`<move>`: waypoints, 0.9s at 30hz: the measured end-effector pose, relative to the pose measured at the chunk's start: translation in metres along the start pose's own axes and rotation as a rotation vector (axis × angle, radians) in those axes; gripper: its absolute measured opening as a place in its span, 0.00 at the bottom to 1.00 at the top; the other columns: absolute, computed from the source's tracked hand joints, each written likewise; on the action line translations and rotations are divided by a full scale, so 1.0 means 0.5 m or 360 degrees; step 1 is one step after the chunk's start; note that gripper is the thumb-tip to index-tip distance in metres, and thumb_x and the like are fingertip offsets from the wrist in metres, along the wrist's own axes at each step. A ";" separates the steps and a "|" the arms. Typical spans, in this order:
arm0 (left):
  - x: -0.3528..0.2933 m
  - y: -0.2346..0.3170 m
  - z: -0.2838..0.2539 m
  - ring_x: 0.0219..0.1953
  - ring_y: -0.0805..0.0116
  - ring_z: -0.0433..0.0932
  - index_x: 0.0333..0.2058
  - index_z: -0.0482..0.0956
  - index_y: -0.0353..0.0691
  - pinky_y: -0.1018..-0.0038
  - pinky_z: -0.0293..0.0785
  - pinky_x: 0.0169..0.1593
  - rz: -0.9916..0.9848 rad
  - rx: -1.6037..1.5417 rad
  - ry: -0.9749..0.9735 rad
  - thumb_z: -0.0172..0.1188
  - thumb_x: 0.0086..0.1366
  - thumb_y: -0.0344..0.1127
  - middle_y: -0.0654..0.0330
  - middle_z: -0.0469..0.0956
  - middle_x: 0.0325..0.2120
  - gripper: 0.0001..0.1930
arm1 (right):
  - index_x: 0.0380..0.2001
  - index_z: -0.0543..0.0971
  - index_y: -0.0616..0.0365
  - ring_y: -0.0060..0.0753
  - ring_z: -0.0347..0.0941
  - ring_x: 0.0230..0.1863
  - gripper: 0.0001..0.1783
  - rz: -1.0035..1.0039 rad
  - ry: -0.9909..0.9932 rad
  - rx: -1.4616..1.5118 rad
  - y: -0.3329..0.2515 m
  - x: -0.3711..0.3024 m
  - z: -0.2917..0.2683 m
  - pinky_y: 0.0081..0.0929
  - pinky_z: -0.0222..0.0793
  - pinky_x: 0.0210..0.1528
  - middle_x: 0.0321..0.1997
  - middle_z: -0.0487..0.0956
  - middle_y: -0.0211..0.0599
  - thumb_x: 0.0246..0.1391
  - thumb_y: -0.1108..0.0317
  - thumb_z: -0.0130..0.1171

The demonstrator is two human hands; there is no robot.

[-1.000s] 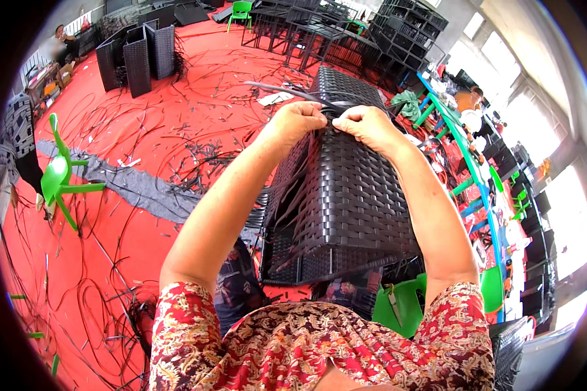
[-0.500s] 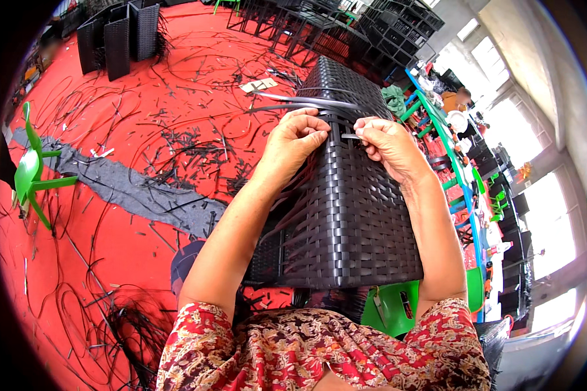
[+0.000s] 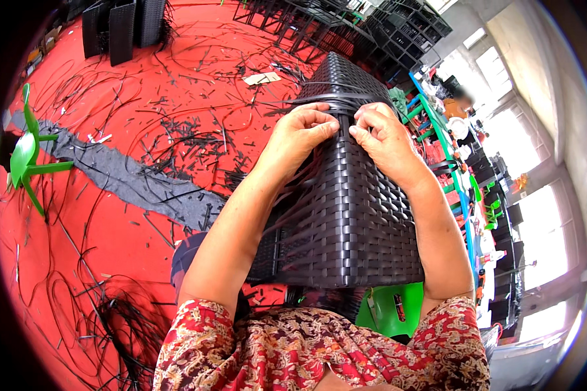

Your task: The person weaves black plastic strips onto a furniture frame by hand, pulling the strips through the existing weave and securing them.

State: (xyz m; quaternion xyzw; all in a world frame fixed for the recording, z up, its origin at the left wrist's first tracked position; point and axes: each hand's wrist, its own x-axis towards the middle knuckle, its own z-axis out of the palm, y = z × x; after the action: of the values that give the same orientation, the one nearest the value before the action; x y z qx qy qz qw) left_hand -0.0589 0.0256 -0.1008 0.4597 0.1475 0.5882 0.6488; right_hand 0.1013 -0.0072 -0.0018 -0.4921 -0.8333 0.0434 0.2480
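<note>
In front of me stands a black woven panel piece (image 3: 347,215), its weave of flat plastic strips running over a rounded ridge. Both my hands are at the upper part of this ridge. From its left side, my left hand (image 3: 300,135) pinches a black strip with thumb and forefinger. Close on the other side, my right hand (image 3: 386,140) has its fingers curled and thumb pressed in, closed on a strip at the ridge that the fingertips mostly cover. Loose black strips (image 3: 336,100) cross the piece just beyond my hands.
Cut strip scraps litter the red floor (image 3: 130,241), with a grey cloth runner (image 3: 137,171) across it. A green chair (image 3: 29,156) lies at left; another green seat (image 3: 398,306) is below the woven piece. A cluttered bench (image 3: 447,146) runs along the right, where a person (image 3: 460,104) is.
My two hands have drawn closer together at the ridge. The pale strip end that showed in my right fingers is now hidden. The loose strips beyond lie closer against the woven piece.
</note>
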 end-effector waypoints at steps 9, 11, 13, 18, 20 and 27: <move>0.015 -0.017 0.010 0.21 0.83 0.67 0.50 0.66 0.30 0.87 0.61 0.27 -0.0114 -0.0284 0.0078 0.62 0.50 0.26 0.69 0.75 0.23 0.27 | 0.26 0.73 0.60 0.16 0.62 0.31 0.06 0.0020 -0.0240 -0.0190 -0.042 0.017 -0.033 0.15 0.60 0.32 0.37 0.71 0.27 0.49 0.71 0.59; 0.016 -0.014 0.002 0.21 0.83 0.66 0.46 0.70 0.31 0.87 0.61 0.27 -0.0004 -0.0301 0.0156 0.61 0.49 0.26 0.68 0.75 0.24 0.23 | 0.27 0.76 0.61 0.28 0.69 0.32 0.05 0.0150 -0.0156 -0.0216 -0.074 0.024 -0.035 0.23 0.65 0.34 0.30 0.72 0.33 0.47 0.71 0.60; 0.019 -0.009 -0.011 0.21 0.83 0.66 0.34 0.76 0.32 0.86 0.60 0.25 0.0158 -0.0280 0.0208 0.60 0.48 0.26 0.65 0.74 0.27 0.12 | 0.28 0.79 0.61 0.28 0.70 0.33 0.07 -0.0029 -0.0170 -0.0164 -0.072 0.037 -0.025 0.22 0.65 0.34 0.29 0.72 0.34 0.47 0.69 0.61; 0.000 0.029 -0.030 0.23 0.81 0.65 0.24 0.77 0.34 0.82 0.62 0.28 0.0385 -0.0206 0.0230 0.60 0.51 0.27 0.60 0.70 0.42 0.03 | 0.23 0.79 0.62 0.25 0.70 0.34 0.10 0.0137 -0.0304 -0.0157 -0.083 0.059 -0.007 0.23 0.65 0.36 0.35 0.72 0.34 0.48 0.66 0.62; 0.004 0.011 -0.038 0.28 0.80 0.67 0.24 0.77 0.34 0.82 0.62 0.31 0.0511 -0.0022 0.0237 0.60 0.52 0.29 0.60 0.68 0.46 0.04 | 0.21 0.79 0.61 0.24 0.69 0.35 0.11 0.0279 -0.0281 0.0136 -0.073 0.063 -0.001 0.23 0.65 0.37 0.38 0.72 0.33 0.48 0.64 0.63; -0.021 -0.094 -0.044 0.59 0.54 0.59 0.35 0.84 0.49 0.61 0.55 0.61 0.0571 0.1021 0.0245 0.64 0.53 0.43 0.49 0.55 0.60 0.12 | 0.14 0.73 0.61 0.19 0.67 0.39 0.09 0.0363 -0.0227 0.0332 -0.062 0.058 0.004 0.18 0.61 0.39 0.46 0.73 0.37 0.45 0.72 0.58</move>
State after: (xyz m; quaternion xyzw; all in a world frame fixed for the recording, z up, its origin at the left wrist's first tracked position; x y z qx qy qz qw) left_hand -0.0482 0.0310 -0.1522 0.6125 0.2898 0.6492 0.3456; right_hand 0.0641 0.0018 0.0172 -0.5508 -0.7785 0.1922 0.2316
